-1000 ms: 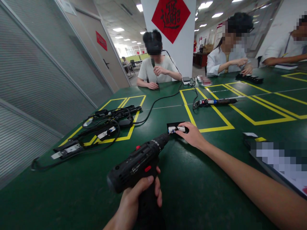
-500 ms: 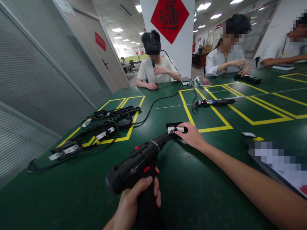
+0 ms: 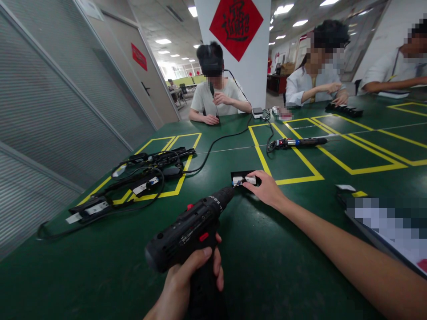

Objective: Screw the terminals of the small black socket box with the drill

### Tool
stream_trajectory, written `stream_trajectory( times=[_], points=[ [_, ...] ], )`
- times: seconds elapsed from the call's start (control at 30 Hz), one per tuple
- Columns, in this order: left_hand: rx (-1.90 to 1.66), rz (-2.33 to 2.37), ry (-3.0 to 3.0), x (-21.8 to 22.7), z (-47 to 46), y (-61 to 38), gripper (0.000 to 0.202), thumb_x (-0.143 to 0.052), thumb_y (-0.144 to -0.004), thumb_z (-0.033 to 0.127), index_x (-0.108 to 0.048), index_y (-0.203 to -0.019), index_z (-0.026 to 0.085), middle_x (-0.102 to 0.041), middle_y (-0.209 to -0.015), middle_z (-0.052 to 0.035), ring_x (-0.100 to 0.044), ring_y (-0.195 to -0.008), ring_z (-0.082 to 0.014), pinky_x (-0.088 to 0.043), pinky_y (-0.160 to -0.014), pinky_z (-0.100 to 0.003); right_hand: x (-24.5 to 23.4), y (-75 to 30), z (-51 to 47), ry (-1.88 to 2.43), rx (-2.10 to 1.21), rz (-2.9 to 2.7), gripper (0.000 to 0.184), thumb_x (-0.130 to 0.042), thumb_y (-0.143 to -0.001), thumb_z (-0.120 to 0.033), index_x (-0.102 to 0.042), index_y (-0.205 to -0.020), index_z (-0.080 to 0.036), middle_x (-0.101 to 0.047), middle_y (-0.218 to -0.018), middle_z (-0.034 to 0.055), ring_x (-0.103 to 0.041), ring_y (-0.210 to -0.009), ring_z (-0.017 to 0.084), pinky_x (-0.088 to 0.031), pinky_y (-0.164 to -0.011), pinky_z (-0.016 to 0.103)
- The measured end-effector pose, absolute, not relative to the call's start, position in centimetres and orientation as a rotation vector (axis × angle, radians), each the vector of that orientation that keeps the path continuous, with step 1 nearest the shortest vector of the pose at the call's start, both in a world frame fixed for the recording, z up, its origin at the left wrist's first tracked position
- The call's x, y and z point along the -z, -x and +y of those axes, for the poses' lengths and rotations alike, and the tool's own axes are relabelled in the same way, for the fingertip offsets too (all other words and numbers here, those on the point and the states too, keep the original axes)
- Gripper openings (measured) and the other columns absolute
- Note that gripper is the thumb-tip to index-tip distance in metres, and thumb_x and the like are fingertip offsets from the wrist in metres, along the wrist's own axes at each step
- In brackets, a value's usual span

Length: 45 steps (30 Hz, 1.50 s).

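Note:
Low in the middle, my left hand [image 3: 191, 271] is wrapped round the handle of a black cordless drill [image 3: 190, 226] with red buttons. The drill leans forward and to the right, its bit reaching a small black part [image 3: 244, 174] that has a white-and-blue piece set in it. My right hand [image 3: 265, 189] pinches that part's right side between thumb and fingertips against the green table [image 3: 267, 249]. Whether the bit touches a screw is too small to tell.
At left lie black power strips with cables [image 3: 143, 178]. An electric screwdriver [image 3: 300, 142] lies beyond my right hand. Yellow tape [image 3: 300, 180] marks boxes on the table. A tray with papers [image 3: 383, 226] sits at right. Across the table, several people are seated, hands at small parts.
Almost nothing differs. The rear end of the drill has tilted very slightly left and down; both hands keep their hold.

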State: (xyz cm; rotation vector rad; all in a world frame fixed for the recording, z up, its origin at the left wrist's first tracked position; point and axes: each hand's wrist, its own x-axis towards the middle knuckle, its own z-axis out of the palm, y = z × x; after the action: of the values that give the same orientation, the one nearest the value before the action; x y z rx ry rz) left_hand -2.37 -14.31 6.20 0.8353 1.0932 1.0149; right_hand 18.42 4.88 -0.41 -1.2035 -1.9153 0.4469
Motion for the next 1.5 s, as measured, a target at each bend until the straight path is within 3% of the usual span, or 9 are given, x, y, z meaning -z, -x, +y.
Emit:
stream_trajectory(
  times=[1.5],
  points=[
    [-1.004,1.093,-0.860,-5.83,-14.27,2.65,0.027,-0.044,-0.086,0.032,-0.052,-0.103,0.012,-0.055,-0.063,-0.0012,-0.058,-0.052,-0.0190,-0.044,-0.059,-0.035,0.49,-18.50,4.89,1.190,-0.397,-1.952,0.028,-0.062,-0.083,-0.040,-0.062,-0.099,-0.017,-0.064,-0.099,0.0041,-0.060,-0.091,0.019,-0.047,-0.080,0.039]
  ],
)
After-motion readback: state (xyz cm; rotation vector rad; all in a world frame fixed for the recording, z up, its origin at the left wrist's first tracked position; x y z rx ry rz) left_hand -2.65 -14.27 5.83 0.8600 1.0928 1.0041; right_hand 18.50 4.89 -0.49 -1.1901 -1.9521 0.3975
